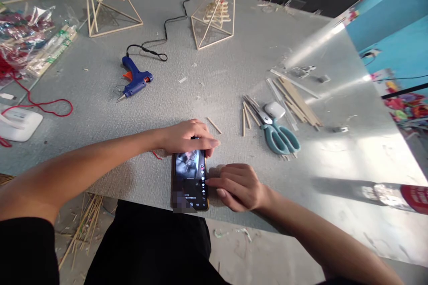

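Grey tabletop (214, 75) carried a phone (190, 180) at its near edge; left hand (187, 137) clasped its top, right hand (239, 185), fingers loose, touched its side; a nudge might have tipped it off.

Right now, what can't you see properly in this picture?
- Head view: the top edge of the phone is hidden under the left hand.
- Head view: a patch at the phone's lower left corner is blurred, so it cannot be read.
- Head view: the bottle at the right is cut off by the picture's edge.
- Head view: the bags at the left are too crumpled and glary to tell their contents.
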{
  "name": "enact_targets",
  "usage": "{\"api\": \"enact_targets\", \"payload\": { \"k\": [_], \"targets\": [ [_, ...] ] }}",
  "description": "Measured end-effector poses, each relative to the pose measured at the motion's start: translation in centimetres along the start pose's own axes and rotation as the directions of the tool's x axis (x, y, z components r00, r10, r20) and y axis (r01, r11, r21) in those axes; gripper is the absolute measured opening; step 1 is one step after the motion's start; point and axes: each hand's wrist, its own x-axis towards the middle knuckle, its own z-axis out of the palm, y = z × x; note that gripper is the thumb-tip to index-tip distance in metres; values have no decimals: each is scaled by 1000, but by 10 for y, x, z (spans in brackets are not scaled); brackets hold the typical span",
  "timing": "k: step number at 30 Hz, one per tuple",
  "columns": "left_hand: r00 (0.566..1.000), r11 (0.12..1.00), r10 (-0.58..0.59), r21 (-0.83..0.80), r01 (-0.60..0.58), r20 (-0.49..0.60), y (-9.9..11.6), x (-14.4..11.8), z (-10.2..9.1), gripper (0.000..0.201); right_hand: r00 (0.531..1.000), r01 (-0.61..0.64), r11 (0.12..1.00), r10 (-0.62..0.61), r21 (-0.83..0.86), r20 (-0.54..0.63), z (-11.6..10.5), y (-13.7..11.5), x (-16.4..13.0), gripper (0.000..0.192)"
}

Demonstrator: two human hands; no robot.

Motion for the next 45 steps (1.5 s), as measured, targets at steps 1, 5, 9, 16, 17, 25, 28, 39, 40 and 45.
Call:
{"api": "enact_targets", "payload": {
  "k": [1, 5, 9, 16, 17, 25, 28, 39, 40, 45],
  "targets": [
    [1000, 1000, 2, 1, -2, -1, 0, 0, 0, 53, 1000, 0, 1000, 0, -1, 0, 0, 0, 0, 23],
    [1000, 1000, -8, 11, 8, -1, 1, 0, 0, 54, 1000, -2, 1000, 2, -3, 9, -1, 1, -1, 21],
    [1000, 1000, -16, 15, 16, -2, 0, 0, 0, 53, 1000, 2, 1000, -2, 4, 11, -1, 1, 1, 21],
    [1000, 1000, -7, 11, 7, -5, 1, 1, 1, 53, 1000, -1, 1000, 1, 2, 6, 0, 0, 0, 20],
    [1000, 1000, -7, 7, 7, -7, 1, 1, 1, 52, 1000, -1, 1000, 1, 2, 7, 0, 0, 0, 20],
    [1000, 1000, -6, 8, 6, -10, 0, 1, 1, 52, 1000, -1, 1000, 1, -5, 15, 0, 1, -1, 21],
    [1000, 1000, -6, 11, 6, -10, 0, 1, 1, 53, 1000, -8, 1000, 9, -18, 13, 0, 0, 0, 21],
    [1000, 1000, -4, 15, 4, -7, 1, 1, 1, 52, 1000, 1, 1000, -1, -14, 3, 0, 0, 4, 22],
    [1000, 1000, -4, 15, 4, -8, 1, 1, 1, 52, 1000, -1, 1000, 1, -14, 3, 0, 0, 4, 22],
    [1000, 1000, -8, 18, 8, -11, 0, 1, 2, 53, 1000, 0, 1000, 0, -7, 12, -1, 0, 3, 20]
  ]
}}
